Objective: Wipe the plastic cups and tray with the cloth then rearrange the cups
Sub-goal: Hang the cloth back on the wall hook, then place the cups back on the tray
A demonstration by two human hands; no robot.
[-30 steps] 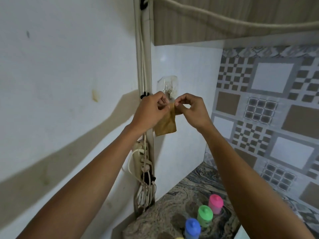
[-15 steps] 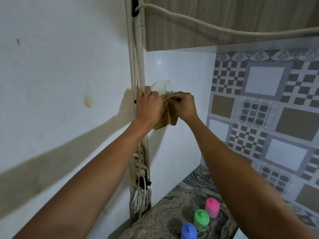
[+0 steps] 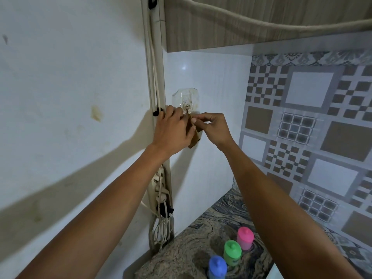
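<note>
Head view: both arms reach up to the white wall, above the back left corner of the tabletop [image 3: 187, 250]. Brown cloth [image 3: 194, 138] is up at the wall between the two hands, just under a clear stick-on hook [image 3: 186, 101]; its top edge is near the hook's metal prong, can't tell if it's on the prong. Left hand [image 3: 172, 130]: grip curled round the cloth from the left, covering most of it; only the lower corner and a strip on the right show. Right hand [image 3: 213, 127]: grip pinches the cloth's upper edge with thumb and forefinger, other fingers curled. Three cups stand on the tabletop well below the hands, in a diagonal row, close together: pink cup [image 3: 245, 237] farthest back, green cup [image 3: 232, 252] in the middle, blue cup [image 3: 217, 266] nearest the camera, cut off by the bottom edge. No hand touches them. Tabletop has a marbled grey-brown pattern. Left of the hook a vertical conduit [image 3: 157, 77] runs down the wall with cables alongside; a power strip [image 3: 160, 190] with plugs in it hangs lower on it, with a coiled cord under it. Wood-grain cupboard [image 3: 261, 15] overhead with a thick pale cable [image 3: 261, 25] draped across its front. Right wall has patterned tiles [image 3: 312, 127] in grey, brown and white.
</note>
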